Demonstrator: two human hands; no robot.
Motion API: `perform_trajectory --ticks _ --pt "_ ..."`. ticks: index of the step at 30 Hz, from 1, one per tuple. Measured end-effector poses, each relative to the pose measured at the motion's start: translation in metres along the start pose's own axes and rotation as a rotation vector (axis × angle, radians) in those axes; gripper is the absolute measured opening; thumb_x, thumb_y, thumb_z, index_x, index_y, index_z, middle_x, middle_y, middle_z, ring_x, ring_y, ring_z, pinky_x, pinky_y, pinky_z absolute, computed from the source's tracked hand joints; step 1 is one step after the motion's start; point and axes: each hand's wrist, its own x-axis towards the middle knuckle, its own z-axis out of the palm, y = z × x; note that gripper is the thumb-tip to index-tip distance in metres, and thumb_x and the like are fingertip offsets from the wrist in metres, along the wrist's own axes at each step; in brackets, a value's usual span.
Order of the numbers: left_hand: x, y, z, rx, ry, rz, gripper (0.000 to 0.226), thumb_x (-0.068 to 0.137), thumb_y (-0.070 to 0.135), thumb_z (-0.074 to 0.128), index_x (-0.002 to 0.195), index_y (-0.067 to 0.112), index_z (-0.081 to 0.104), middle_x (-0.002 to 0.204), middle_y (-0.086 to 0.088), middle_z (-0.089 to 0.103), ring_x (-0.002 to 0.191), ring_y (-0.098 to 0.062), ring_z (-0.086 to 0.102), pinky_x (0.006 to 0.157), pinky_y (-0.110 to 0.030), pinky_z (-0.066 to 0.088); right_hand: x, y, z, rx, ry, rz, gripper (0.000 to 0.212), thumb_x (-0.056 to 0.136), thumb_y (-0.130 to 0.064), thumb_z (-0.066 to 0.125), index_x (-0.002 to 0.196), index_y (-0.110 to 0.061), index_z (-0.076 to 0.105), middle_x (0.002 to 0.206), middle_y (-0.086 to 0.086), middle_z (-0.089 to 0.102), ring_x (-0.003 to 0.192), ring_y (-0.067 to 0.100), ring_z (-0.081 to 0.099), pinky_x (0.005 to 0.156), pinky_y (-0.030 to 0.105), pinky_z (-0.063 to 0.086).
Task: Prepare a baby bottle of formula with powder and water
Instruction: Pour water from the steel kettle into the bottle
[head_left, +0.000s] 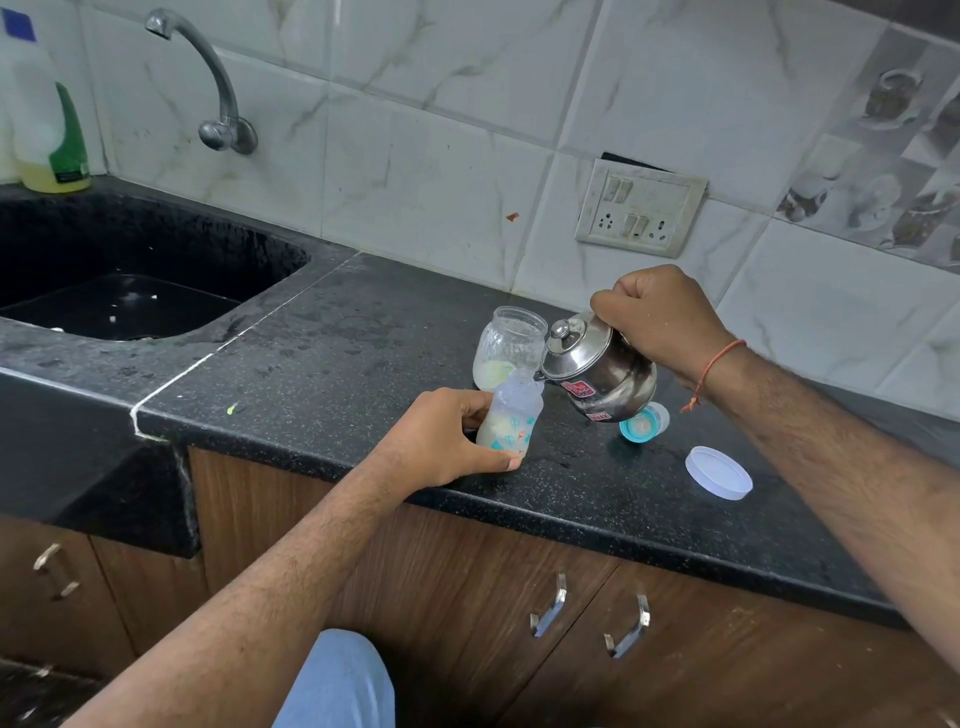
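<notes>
A small clear baby bottle with teal prints stands near the front edge of the black counter, with pale powder or liquid in its lower part. My left hand grips its side. My right hand holds a steel kettle by its handle, tilted so the spout meets the bottle's open mouth. Behind the bottle stands an open glass jar with pale powder at the bottom. The bottle's teal nipple cap lies just right of the kettle.
A white jar lid lies on the counter at the right. A black sink with a tap is at the left, a soap bottle behind it. A wall socket sits above the counter. Cabinet doors are below.
</notes>
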Motion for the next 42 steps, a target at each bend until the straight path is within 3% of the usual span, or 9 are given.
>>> perform_trajectory --ticks 15,33,38,42 --pt "0.0012 -0.0019 0.0006 0.025 0.009 0.014 0.053 0.076 0.037 0.1 0.124 0.036 0.079 0.109 0.025 0.081 0.1 0.014 0.073 0.096 -0.014 0.057 0.0007 -0.0025 -0.0015 -0.049 -0.011 -0.006 0.042 0.089 -0.021 0.067 0.05 -0.017 0.053 0.052 -0.001 0.049 0.055 0.012 0.044 0.057 0.028 0.037" --pt "0.0024 -0.0043 0.0013 0.017 0.01 0.016 0.056 0.076 0.034 0.101 0.128 0.035 0.078 0.111 0.025 0.08 0.098 0.019 0.071 0.085 -0.001 0.052 0.0016 -0.0047 -0.001 -0.064 -0.024 -0.01 0.04 0.09 -0.022 0.067 0.052 -0.016 0.055 0.054 0.002 0.051 0.057 0.015 0.045 0.059 0.03 0.039" --pt "0.0018 -0.0033 0.0013 0.012 0.013 0.023 0.056 0.076 0.034 0.1 0.128 0.036 0.079 0.113 0.024 0.081 0.104 0.014 0.073 0.101 -0.017 0.057 0.0028 -0.0044 -0.0008 -0.069 -0.025 -0.019 0.041 0.089 -0.021 0.067 0.051 -0.015 0.053 0.054 0.004 0.049 0.057 0.017 0.044 0.06 0.031 0.038" --pt "0.0012 -0.0032 0.0013 0.014 0.012 0.018 0.058 0.075 0.036 0.1 0.129 0.035 0.079 0.114 0.024 0.081 0.106 0.011 0.074 0.105 -0.024 0.059 0.0032 -0.0045 -0.001 -0.075 -0.027 -0.024 0.041 0.088 -0.022 0.068 0.051 -0.016 0.054 0.055 0.003 0.052 0.059 0.018 0.047 0.062 0.031 0.04"
